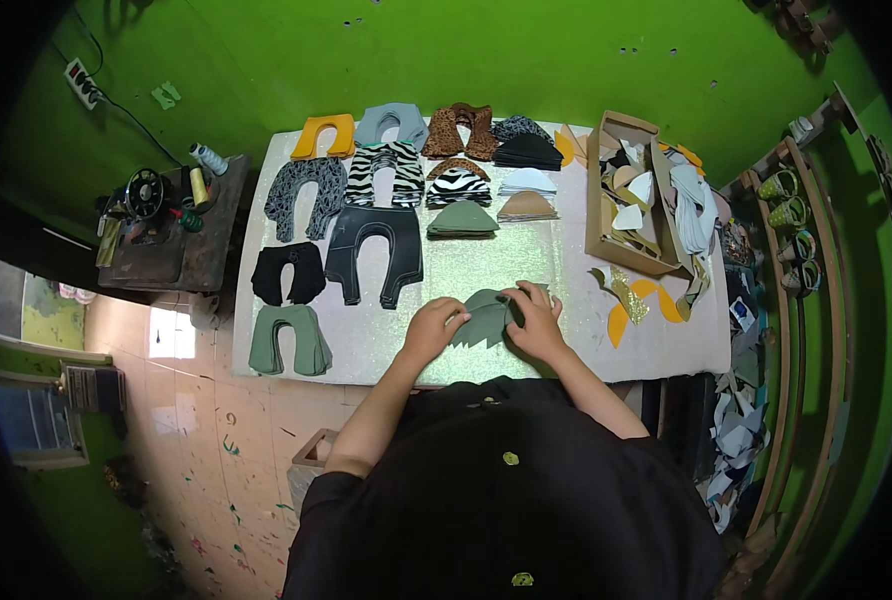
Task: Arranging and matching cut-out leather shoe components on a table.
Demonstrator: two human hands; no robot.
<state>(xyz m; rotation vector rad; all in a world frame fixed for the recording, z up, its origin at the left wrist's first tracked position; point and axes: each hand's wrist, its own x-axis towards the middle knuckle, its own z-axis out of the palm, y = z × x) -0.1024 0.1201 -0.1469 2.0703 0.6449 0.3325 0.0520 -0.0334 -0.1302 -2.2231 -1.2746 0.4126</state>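
Head view shows a person in a black top bent over a pale glittery table (486,265) set against a green wall. Both hands rest on a fanned stack of olive-green cut pieces (486,318) lying near the table's front edge, in the middle. The left hand (432,327) presses its curled fingers on the stack's left side, and the right hand (536,320) pinches the top edge of the pieces between thumb and fingers. Beyond the hands, U-shaped cut pieces lie in rows: one yellow (324,136), one grey-blue (392,122), one leopard-print (460,130), one zebra-striped (386,172), one grey patterned (306,195), one dark charcoal (374,254), one black (288,272) and one olive-green (288,340). Smaller rounded stacks sit beside them: one black (526,150), one zebra with a leopard cap (458,182), one white (526,181), one tan (527,207) and one olive (462,220). One open cardboard box (606,215) at the right holds mixed scraps. Gold and yellow scraps (634,300) lie in front of it. At the left, one sewing machine (146,205) stands with two thread cones (204,170), one pale and one yellow.
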